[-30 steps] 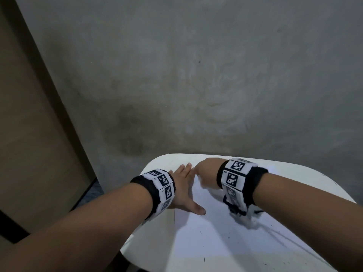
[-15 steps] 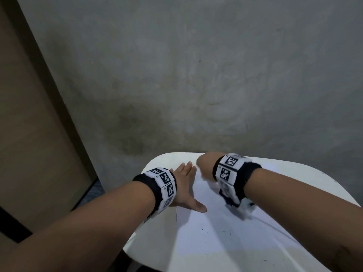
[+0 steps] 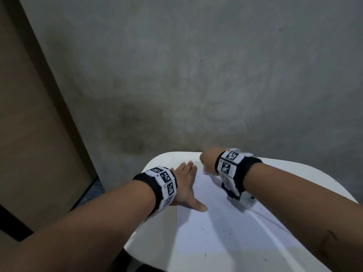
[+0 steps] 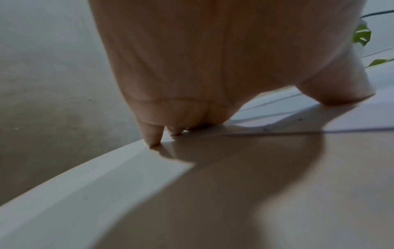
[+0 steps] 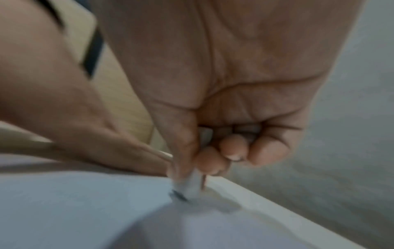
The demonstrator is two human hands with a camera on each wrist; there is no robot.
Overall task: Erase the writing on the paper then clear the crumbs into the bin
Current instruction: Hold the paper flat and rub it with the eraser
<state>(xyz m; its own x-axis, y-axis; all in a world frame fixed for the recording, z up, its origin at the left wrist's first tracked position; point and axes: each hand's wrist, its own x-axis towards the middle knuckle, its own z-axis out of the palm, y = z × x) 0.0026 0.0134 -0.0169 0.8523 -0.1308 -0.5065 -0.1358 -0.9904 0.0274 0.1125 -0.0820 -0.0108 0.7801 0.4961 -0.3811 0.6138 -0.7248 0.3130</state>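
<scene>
the paper (image 3: 220, 222) is a plain white sheet lying flat on the tabletop (image 3: 294, 169), reaching from its far edge toward the near edge, smooth and matte, with fine dark crumbs (image 3: 225, 231) scattered over its near half. the tabletop is white, glossy and hard, with rounded corners. the left hand (image 3: 185, 188) lies flat at the sheet's left edge near the far left corner of the tabletop, fingers straight and together, thumb spread out onto the paper, its grip wide open and holding nothing, only pressing down. the right hand (image 5: 224, 118) is near the far edge, its grip closed tight, fingers (image 5: 234, 146) curled in and thumb pinching a small pale eraser (image 5: 192, 185), blurred, whose tip touches the paper at a short dark mark (image 5: 179, 196). behind stands a rough grey wall (image 3: 196, 75).
</scene>
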